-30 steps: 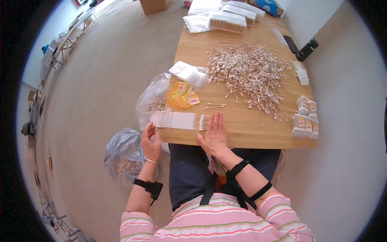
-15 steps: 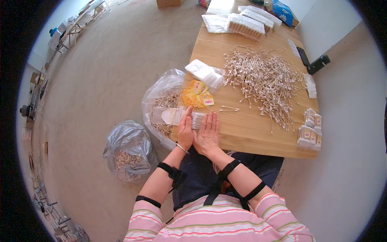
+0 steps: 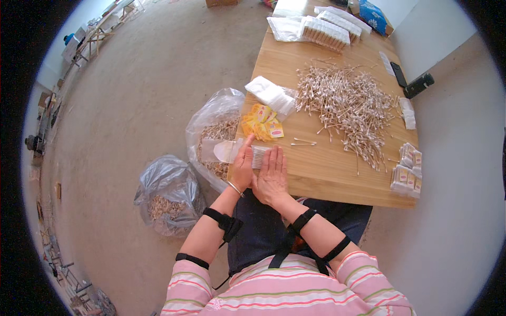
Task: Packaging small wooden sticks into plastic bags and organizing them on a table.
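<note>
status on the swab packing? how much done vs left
Done: a small stack of filled packets sits at the table's right edge, and boxed rows at the far end. In hand: left hand and right hand press a row of swabs beside a clear pouch. Left: a big loose swab pile.

Yellow sachets [image 3: 262, 122] lie beside white packets [image 3: 272, 96]; boxed packs [image 3: 407, 175] right.

Swab pile [image 3: 345, 102] on table [image 3: 327, 174]; sachets [image 3: 262, 122] left of it
</note>
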Demonstrator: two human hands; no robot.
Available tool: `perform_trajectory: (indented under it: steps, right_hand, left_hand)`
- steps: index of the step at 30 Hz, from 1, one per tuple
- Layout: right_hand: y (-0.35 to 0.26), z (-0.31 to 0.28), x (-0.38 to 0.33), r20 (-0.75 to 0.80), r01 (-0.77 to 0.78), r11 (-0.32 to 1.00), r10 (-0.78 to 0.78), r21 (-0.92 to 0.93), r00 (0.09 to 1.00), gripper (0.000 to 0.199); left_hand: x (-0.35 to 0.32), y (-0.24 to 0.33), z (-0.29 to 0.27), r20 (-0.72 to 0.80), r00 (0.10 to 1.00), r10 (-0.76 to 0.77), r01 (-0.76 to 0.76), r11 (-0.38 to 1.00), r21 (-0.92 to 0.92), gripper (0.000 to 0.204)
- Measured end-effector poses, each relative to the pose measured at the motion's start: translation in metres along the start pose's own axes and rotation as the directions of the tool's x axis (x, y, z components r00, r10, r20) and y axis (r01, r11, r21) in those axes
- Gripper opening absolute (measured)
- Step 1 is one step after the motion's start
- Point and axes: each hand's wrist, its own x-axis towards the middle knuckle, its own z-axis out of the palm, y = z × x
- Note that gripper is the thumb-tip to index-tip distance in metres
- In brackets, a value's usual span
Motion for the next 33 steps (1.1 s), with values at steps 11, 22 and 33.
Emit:
perform_trajectory:
  steps: [11, 22, 33]
  right_hand:
    - [-0.017, 0.006, 0.015, 0.031, -0.006, 1.0, 0.006, 0.011, 0.999, 0.084]
    - [-0.015, 0.004, 0.01, 0.087, 0.071, 0.997, -0.071, 0.003, 0.994, 0.083]
    - [-0.022, 0.003, 0.011, 0.062, 0.044, 0.999, -0.043, -0.021, 0.997, 0.09]
  left_hand:
    - [0.006, -0.017, -0.007, -0.053, 0.999, 0.003, -0.018, 0.954, -0.3, 0.051]
    - [0.003, -0.019, -0.008, -0.117, 0.99, 0.075, -0.083, 0.994, -0.064, 0.044]
    - [0.013, 0.0, -0.077, 0.078, 0.957, 0.279, -0.227, 0.552, 0.802, 0.058]
